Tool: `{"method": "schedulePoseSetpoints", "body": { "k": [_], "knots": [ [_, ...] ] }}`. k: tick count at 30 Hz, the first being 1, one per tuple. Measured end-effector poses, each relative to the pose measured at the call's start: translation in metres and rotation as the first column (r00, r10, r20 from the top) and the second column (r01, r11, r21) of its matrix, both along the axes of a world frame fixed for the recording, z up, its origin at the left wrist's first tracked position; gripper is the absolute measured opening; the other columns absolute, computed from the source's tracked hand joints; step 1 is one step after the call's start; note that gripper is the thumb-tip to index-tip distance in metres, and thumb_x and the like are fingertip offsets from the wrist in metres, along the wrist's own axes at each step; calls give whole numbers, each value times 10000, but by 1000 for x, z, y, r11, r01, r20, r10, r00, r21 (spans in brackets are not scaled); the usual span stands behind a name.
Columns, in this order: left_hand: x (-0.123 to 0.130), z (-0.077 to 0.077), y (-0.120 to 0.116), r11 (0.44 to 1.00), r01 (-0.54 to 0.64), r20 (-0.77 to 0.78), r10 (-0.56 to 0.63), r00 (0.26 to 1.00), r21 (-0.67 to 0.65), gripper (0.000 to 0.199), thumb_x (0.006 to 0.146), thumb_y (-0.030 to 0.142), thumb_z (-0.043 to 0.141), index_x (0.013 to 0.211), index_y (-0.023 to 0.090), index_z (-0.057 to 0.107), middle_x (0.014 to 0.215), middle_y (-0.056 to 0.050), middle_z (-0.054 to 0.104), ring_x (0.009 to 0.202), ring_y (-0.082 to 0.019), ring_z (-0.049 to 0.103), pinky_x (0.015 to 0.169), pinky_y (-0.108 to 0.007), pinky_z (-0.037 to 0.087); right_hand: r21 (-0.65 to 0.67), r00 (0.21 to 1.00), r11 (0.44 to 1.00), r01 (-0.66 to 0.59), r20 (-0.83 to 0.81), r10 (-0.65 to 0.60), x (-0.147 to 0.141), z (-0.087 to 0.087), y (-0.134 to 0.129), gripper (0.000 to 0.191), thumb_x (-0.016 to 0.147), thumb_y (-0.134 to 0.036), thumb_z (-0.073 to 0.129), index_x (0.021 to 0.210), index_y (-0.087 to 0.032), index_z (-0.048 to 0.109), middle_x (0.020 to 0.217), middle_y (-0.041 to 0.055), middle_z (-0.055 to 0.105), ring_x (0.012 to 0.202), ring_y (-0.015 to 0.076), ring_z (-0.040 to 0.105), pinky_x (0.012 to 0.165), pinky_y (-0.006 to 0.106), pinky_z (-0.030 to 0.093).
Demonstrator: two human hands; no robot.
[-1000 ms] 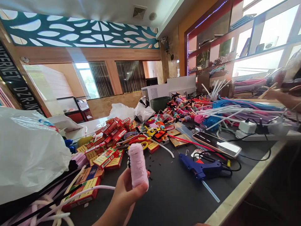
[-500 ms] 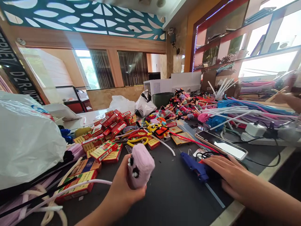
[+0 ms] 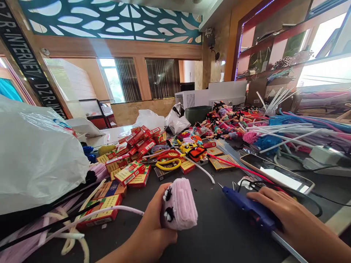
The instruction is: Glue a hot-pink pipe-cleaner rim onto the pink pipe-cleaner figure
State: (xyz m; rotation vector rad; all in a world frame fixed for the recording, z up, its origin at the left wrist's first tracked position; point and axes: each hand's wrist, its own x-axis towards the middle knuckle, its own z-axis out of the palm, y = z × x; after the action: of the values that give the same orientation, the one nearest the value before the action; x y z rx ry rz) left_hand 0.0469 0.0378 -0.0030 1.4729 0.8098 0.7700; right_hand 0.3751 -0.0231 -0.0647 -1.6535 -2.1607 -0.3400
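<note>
Black worktable [image 3: 219, 241]: left hand [image 3: 150, 228] tips pink pipe-cleaner roll [image 3: 180, 204] further.

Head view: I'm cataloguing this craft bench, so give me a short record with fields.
left hand: holds a pink pipe-cleaner figure with black eyes
right hand: lies on a blue hot glue gun
nearby: a smartphone, printed cardboard boxes
farther: pipe-cleaner dolls, a white plastic bag
surface: dark work table
</note>
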Motion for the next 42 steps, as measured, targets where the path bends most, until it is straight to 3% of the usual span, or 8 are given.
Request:
{"method": "schedulePoseSetpoints", "body": {
  "k": [5, 9, 15, 19, 25, 34, 39, 42],
  "knots": [
    [-1, -6, 6, 999, 32, -15, -31, 999, 14, 802, 356, 57, 493, 1137, 225, 428, 733, 59, 451, 604, -118, 380, 478, -188, 283, 129, 998, 992, 2, -58, 5, 2, -2, 2, 385, 802, -132, 451, 1094, -257, 668, 976, 96, 684, 890, 292, 681, 744, 420, 557],
    [-1, -9, 5, 995, 40, -81, -33, 996, 93, 757, 367, 67, 507, 1107, 220, 469, 832, 31, 462, 691, -136, 399, 532, -195, 284, 194, 954, 980, -34, -286, 90, -3, 16, -1, 271, 853, -250, 524, 1062, -275, 695, 965, 76, 703, 876, 279, 688, 755, 376, 554],
    [-2, -2, 4, 985, 91, -119, -74, 990, 147, 661, 399, 55, 558, 1040, 202, 503, 768, 53, 459, 660, -124, 368, 537, -200, 270, 2, 692, 1000, -5, -722, 6, -38, 49, 4, 266, 828, -466, 644, 969, -250, 710, 867, 67, 727, 794, 268, 701, 648, 311, 599],
    [-5, -5, 5, 974, 82, -136, -54, 989, 210, 632, 414, 47, 575, 1028, 190, 522, 746, 61, 468, 628, -112, 382, 507, -191, 267, 21, 526, 981, -195, -842, 123, -66, 52, 11, 319, 794, -546, 672, 929, -261, 725, 859, 74, 727, 836, 267, 697, 702, 311, 600],
    [-4, -7, 4, 958, 118, -79, -101, 992, 261, 573, 479, 29, 586, 1023, 200, 534, 757, 67, 497, 584, -94, 395, 494, -180, 309, -11, 475, 887, -461, -848, 236, -77, 49, 0, 404, 772, -656, 633, 891, -286, 743, 940, 92, 710, 782, 266, 688, 690, 333, 580],
    [-4, -8, -3, 967, 167, -65, -157, 985, 193, 620, 506, 39, 571, 1092, 225, 486, 863, 41, 503, 697, -128, 457, 569, -198, 364, -74, 413, 824, -562, -888, 202, -72, 41, 3, 526, 774, -760, 516, 881, -292, 731, 765, 91, 684, 646, 253, 656, 592, 357, 558],
    [-1, -1, -7, 968, 188, -169, -160, 973, 167, 583, 570, 53, 587, 1117, 214, 462, 859, 39, 489, 674, -118, 432, 579, -206, 378, -159, 454, 812, -561, -880, 141, -68, 43, -1, 446, 796, -711, 554, 875, -306, 724, 810, 73, 695, 725, 246, 675, 684, 345, 573],
    [1, 1, -8, 970, 233, -205, -214, 955, 74, 579, 562, 55, 589, 1102, 220, 458, 836, 51, 485, 676, -115, 432, 577, -199, 370, -154, 337, 756, -636, -937, 92, -60, 34, -4, 413, 803, -680, 577, 938, -313, 710, 865, 64, 717, 756, 252, 702, 733, 360, 586]
  ]
}}
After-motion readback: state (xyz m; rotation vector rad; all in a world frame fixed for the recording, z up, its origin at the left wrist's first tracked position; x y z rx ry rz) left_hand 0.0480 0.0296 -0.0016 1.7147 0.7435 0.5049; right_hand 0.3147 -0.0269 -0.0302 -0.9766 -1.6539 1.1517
